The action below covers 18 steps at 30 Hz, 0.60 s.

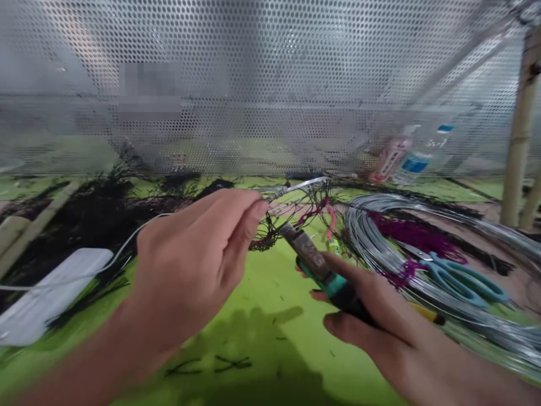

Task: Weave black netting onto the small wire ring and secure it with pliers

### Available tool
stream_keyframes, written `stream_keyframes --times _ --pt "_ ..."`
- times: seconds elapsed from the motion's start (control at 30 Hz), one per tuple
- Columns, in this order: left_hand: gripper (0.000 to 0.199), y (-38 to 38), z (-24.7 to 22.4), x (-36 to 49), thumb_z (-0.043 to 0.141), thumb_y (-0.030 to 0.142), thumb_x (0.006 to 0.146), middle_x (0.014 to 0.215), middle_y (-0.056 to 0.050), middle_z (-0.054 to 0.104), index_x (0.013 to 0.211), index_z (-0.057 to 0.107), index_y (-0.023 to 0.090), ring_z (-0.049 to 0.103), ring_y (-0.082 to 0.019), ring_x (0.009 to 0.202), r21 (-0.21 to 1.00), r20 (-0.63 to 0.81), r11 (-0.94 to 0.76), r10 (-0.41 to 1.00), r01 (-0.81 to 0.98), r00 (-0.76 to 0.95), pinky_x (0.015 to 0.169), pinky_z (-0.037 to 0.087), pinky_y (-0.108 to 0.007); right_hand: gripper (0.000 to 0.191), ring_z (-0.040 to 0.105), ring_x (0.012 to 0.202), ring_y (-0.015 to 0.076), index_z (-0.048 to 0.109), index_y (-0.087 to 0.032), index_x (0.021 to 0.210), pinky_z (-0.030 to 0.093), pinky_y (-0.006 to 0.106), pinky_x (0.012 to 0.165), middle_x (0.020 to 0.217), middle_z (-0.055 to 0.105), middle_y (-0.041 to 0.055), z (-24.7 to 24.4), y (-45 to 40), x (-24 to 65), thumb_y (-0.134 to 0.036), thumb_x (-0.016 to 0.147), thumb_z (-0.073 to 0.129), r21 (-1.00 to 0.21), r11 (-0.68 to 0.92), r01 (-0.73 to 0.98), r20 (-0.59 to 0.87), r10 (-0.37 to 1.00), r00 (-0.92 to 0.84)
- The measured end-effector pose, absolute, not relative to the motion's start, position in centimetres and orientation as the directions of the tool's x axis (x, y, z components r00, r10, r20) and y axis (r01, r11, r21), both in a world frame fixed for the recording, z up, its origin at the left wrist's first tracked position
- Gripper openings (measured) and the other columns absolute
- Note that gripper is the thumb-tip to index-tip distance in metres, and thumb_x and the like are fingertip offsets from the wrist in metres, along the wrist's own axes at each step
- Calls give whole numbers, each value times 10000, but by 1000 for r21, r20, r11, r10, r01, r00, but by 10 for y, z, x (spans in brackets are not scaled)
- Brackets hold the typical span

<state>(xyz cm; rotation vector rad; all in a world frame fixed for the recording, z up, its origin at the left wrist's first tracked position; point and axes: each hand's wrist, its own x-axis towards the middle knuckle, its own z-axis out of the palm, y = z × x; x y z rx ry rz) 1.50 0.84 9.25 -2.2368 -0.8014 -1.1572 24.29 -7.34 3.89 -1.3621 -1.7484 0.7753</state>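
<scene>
Our left hand point(190, 265) pinches the wire point(296, 188). Our right hand point(372, 316) grips the pliers point(315, 262), hands apart. Wire coil point(380, 248) lies toward the desk's point(262, 293) right edge.

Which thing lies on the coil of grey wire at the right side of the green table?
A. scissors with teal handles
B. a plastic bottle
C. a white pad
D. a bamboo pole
A: the scissors with teal handles rest on the coil of grey wire, to the right of the right hand, which holds a tool.

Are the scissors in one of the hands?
No, the scissors lie on the wire coil, while the right hand holds pliers.
</scene>
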Motion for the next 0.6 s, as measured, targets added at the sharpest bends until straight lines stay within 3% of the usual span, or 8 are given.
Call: stream_keyframes --times 0.1,0.3,0.43,0.6 --pt "134 2 95 15 542 159 1009 652 56 588 905 625 179 526 -75 542 -116 837 -724 296 680 459 568 417 -209 388 704 916 275 614 -293 1220 564 398 704 1038 718 22 33 -61 225 -214 851 522 -877 194 440 160 981 -113" --pt "174 -4 93 16 475 147 1030 694 47 620 902 582 197 580 -89 580 -77 781 -763 354 642 514 615 464 -211 203 670 958 285 584 -260 1037 537 419 715 1046 663 43 15 -55 219 -248 840 540 -891 252 378 231 968 -101" --pt "183 -11 84 17 460 145 1039 678 43 608 923 594 187 540 -91 538 -65 772 -797 340 600 536 593 465 -219 306 641 888 254 551 -238 1159 556 418 740 1034 623 58 2 -56 217 -246 853 547 -871 288 398 279 957 -80" --pt "155 -24 71 20 536 233 1027 825 -15 711 1092 635 133 659 -124 698 -122 794 -803 273 583 543 726 525 -238 462 562 736 192 499 -262 1236 521 319 661 860 584 3 4 -48 214 -134 793 487 -758 531 379 492 847 -201"
